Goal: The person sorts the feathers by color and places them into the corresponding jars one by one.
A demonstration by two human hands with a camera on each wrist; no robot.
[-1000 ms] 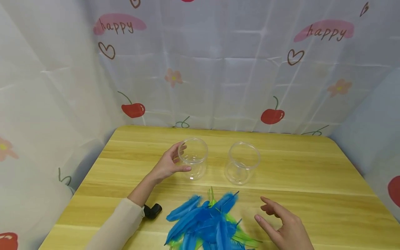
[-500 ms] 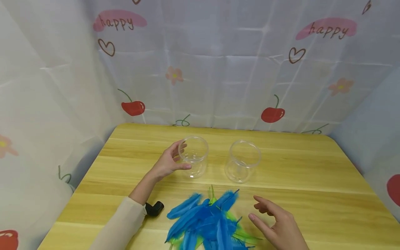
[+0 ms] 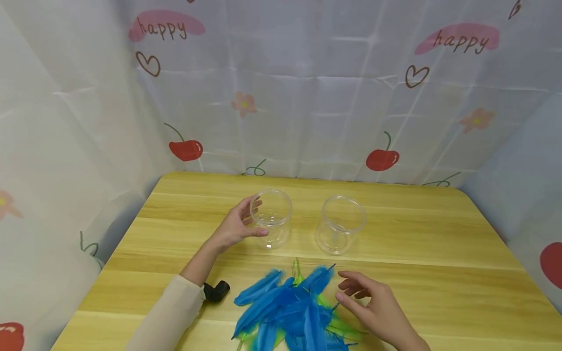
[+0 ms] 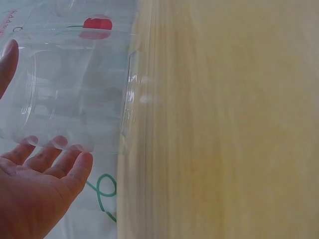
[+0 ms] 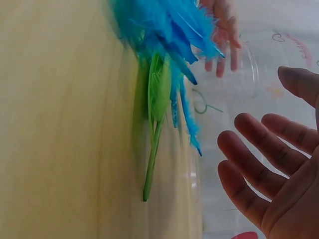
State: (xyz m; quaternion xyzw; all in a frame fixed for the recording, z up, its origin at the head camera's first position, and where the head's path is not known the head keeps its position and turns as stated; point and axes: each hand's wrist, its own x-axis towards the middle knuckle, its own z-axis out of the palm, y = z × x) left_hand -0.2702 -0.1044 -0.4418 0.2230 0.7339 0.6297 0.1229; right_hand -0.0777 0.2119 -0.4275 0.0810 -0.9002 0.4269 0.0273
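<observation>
My left hand holds a clear plastic jar from its left side, thumb in front and fingers behind. In the left wrist view, the fingertips rest against the jar's see-through wall. The jar stands open-topped on the table, and a second clear jar is to its right. In front of them lies a loose pile of blue feathers with green feathers showing beneath. My right hand hovers by the pile's right side, fingers slightly bent and apart, with nothing in it.
A black bent object lies beside my left sleeve, partly hidden by it. The wooden table ends at a patterned cloth backdrop, and similar cloth hangs at both sides.
My right hand has moved left, closer to the feather pile. The left hand stays at the left jar, and both jars and the feathers remain in place.
</observation>
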